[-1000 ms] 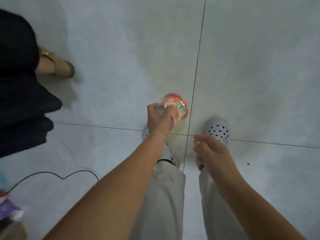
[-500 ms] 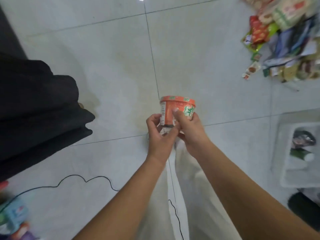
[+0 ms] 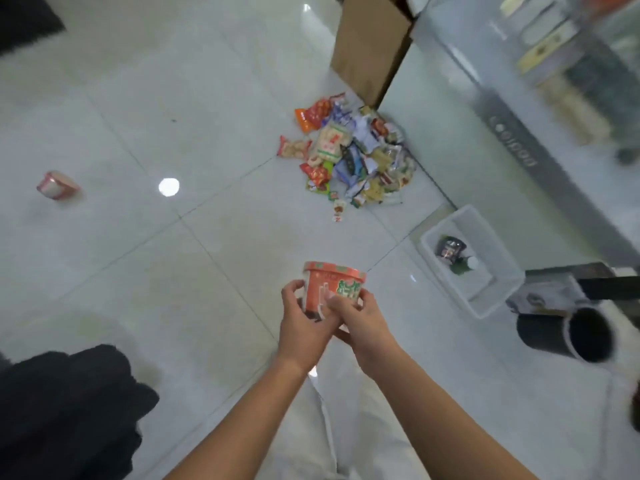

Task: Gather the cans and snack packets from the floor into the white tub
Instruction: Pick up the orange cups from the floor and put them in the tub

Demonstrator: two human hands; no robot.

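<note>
I have the orange cup (image 3: 334, 285) clasped between my left grip (image 3: 303, 323) and right grip (image 3: 362, 322), the fingers of both curled round its lower half, lid up. The white tub (image 3: 481, 285) stands on the floor to the right of my grip and slightly ahead, well apart.

I judge the hold low on a top-heavy cup, so a quick swing right could tip it out. A loose drop could also miss the rim or land by the black bin (image 3: 554, 334) beside the tub.

I count one cup in my grip and a second cup (image 3: 57, 185) far to the left. The snack packets (image 3: 346, 157) ahead are one heap, too jumbled to count. In the tub I see one dark can (image 3: 450, 245) and one green thing (image 3: 462, 267).
</note>
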